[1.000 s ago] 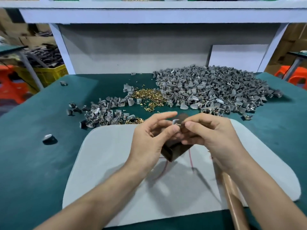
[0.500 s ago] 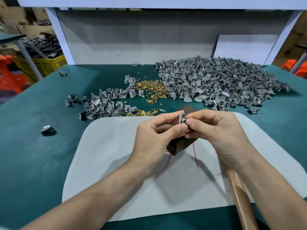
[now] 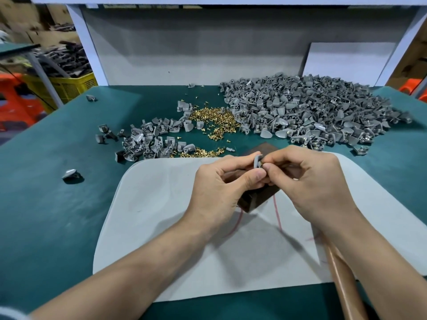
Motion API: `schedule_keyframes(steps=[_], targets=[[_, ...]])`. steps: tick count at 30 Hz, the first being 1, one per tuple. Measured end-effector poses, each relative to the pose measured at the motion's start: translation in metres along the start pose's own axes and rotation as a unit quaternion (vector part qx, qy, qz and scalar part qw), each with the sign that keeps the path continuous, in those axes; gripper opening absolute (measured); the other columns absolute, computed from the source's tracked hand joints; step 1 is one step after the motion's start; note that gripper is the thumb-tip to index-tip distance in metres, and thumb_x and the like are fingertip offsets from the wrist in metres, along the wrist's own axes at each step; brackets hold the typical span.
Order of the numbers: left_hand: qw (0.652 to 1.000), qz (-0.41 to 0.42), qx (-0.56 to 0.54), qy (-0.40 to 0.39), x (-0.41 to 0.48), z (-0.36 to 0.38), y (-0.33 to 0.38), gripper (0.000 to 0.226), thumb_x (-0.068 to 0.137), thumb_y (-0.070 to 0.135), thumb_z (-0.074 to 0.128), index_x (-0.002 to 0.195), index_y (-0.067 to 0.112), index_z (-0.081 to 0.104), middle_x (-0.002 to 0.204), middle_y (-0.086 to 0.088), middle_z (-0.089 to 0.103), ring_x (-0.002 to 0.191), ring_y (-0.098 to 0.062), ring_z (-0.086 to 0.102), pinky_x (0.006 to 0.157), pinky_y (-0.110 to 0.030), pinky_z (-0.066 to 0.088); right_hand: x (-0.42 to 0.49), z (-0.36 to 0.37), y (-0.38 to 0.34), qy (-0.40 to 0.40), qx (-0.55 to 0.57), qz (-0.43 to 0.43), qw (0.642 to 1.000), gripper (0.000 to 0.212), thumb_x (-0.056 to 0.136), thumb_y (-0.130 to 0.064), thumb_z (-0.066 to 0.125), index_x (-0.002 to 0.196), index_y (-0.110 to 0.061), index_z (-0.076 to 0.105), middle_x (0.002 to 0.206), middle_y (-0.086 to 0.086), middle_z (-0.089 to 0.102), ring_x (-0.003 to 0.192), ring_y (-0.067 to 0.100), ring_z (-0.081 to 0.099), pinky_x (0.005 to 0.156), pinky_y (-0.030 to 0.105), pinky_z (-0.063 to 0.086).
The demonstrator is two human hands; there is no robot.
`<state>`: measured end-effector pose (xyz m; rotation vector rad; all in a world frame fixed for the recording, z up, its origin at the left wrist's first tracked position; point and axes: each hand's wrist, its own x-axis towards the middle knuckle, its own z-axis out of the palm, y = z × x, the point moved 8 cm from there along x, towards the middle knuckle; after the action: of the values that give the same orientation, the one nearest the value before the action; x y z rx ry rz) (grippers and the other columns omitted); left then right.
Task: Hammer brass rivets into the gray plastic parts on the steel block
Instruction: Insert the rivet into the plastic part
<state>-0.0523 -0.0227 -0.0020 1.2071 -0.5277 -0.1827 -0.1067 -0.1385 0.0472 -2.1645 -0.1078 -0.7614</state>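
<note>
so the left hand (image 3: 221,188) pinched the gray plastic part (image 3: 257,162) and the right hand (image 3: 309,181) a brass rivet (image 3: 261,161), just over the steel block (image 3: 251,202) near the pad (image 3: 161,204)'s far edge, looked light and stiff, grab its edges

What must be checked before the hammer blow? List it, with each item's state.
1. Grip on part: ok, left hand pinches it.
2. Grip on rivet: ok, right hand pinches it at the part.
3. Seating of rivet: cannot tell.
4. Contact of part with block: cannot tell, fingers hide it.
5. Grip on hammer: not ok, its handle lies under the right forearm.
6. Footing of block on pad: ok.
</note>
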Motion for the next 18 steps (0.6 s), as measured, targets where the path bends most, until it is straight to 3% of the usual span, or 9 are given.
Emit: schedule_keyframes(steps=[6, 13, 15, 18], targets=[[1.000, 0.005, 0.004, -0.006, -0.001, 0.004, 0.004, 0.037, 0.074, -0.002, 0.067, 0.110, 0.008, 0.065, 0.081, 0.007, 0.071, 0.071, -0.008, 0.068, 0.071, -0.020, 0.058, 0.001, -0.002, -0.011, 0.000, -0.087, -0.059, 0.995, 0.008, 0.076, -0.015, 0.063, 0.078, -0.014, 0.071, 0.070, -0.006, 0.063, 0.067, 0.008, 0.058, 0.061, 0.022, 0.048], [0.999, 0.011, 0.033, -0.020, -0.002, 0.004, 0.006, 0.036, 0.081, -0.008, 0.062, 0.112, 0.011, 0.063, 0.084, 0.000, 0.070, 0.067, -0.007, 0.067, 0.069, -0.018, 0.056, 0.000, 0.003, -0.016, -0.015, -0.143, -0.108, 0.984, 0.007, 0.080, -0.006, 0.061, 0.080, -0.005, 0.068, 0.074, -0.004, 0.057, 0.068, 0.005, 0.046, 0.064, 0.009, 0.037], [0.999, 0.009, 0.038, -0.019, -0.002, 0.002, 0.008, 0.032, 0.081, -0.001, 0.064, 0.110, 0.012, 0.065, 0.085, 0.004, 0.073, 0.072, -0.008, 0.067, 0.072, -0.020, 0.057, 0.000, 0.002, -0.014, -0.002, -0.114, -0.086, 0.990, 0.006, 0.081, -0.008, 0.063, 0.080, -0.008, 0.068, 0.073, -0.003, 0.061, 0.069, 0.007, 0.051, 0.065, 0.011, 0.040], [0.991, 0.042, 0.121, -0.028, -0.003, 0.002, 0.015, 0.036, 0.080, 0.009, 0.072, 0.114, 0.018, 0.065, 0.095, 0.002, 0.067, 0.089, -0.015, 0.066, 0.089, -0.031, 0.054, 0.001, 0.001, -0.003, 0.023, -0.059, -0.015, 0.998, 0.011, 0.082, -0.007, 0.067, 0.077, -0.016, 0.068, 0.070, -0.012, 0.063, 0.069, 0.006, 0.057, 0.065, 0.011, 0.044]])
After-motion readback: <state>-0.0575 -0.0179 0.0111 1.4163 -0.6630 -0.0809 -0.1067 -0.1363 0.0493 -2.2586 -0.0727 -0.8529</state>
